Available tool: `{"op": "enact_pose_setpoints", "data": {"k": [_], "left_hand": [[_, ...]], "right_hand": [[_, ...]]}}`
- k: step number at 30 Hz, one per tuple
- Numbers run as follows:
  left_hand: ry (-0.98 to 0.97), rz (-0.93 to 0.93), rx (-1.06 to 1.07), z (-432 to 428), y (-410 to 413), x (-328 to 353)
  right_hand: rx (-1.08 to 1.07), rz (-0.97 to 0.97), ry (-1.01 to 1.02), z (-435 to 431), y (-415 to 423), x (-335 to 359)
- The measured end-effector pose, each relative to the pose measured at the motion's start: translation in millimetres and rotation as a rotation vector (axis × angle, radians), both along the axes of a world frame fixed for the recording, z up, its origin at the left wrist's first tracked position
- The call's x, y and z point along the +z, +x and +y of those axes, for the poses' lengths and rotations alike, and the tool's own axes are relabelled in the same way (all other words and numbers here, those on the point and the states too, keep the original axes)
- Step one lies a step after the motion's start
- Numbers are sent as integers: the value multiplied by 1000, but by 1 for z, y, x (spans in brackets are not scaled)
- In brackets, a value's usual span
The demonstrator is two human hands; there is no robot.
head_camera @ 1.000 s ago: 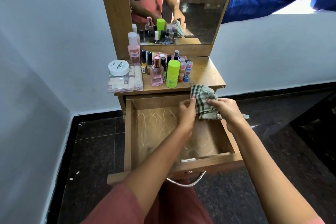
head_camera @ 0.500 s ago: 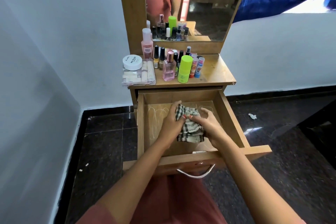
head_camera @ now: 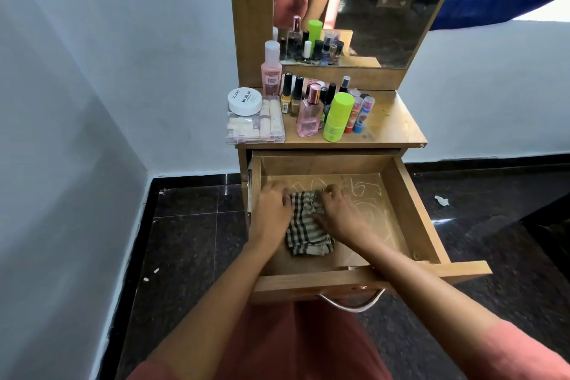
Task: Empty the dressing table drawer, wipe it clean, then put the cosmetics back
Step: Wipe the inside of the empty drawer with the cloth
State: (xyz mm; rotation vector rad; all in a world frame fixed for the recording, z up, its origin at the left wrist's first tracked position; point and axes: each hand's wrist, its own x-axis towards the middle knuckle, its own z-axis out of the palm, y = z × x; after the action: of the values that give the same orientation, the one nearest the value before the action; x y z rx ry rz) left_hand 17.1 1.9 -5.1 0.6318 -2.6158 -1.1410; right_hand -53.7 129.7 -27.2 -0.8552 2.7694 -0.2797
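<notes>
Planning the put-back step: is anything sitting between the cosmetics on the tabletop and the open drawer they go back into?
Only the checked cloth, with the left hand and right hand holding it on the drawer floor. Nothing else visible blocks the cosmetics.

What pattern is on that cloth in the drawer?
The cloth has a dark-and-cream check pattern, shown in the head view.

In drawer [head_camera: 413, 213]: cloth [head_camera: 307, 225]; behind, on tabletop [head_camera: 391, 123]: cosmetics [head_camera: 336, 117], w/ mirror [head_camera: 385, 9] at rear

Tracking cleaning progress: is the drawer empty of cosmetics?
Empty of cosmetics: the drawer holds only the checked cloth, held by the left hand and right hand; bottles stand on the tabletop.
</notes>
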Motion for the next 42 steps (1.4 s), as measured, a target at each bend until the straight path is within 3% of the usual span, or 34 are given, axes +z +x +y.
{"op": "enact_pose_setpoints", "data": {"k": [2, 4, 6, 8, 11, 16, 23, 32, 42], "left_hand": [[-95, 110, 66, -10, 0, 2], [-152, 135, 112, -20, -1, 0], [-148, 46, 127, -27, -1, -7], [-88, -66, 99, -30, 0, -14], [-46, -142, 54, -30, 0, -21], [-149, -165, 43, -29, 0, -26], [-125, -152, 55, -31, -2, -30], [-10, -116, 80, -28, -3, -28], [-60, -136, 122, -23, -5, -30]], "right_hand": [[79, 14, 70, -9, 7, -1], [155, -119, 181, -17, 16, -6], [190, -230, 308, -24, 24, -16], [192, -223, 356, -28, 26, -25], [168, -155, 328, -32, 18, -30], [37, -133, 229, -21, -11, -33], [-176, -51, 158, 4, -39, -32], [-9, 11, 122, -57, -16, -40], [210, 103, 191, -91, -5, -41]]}}
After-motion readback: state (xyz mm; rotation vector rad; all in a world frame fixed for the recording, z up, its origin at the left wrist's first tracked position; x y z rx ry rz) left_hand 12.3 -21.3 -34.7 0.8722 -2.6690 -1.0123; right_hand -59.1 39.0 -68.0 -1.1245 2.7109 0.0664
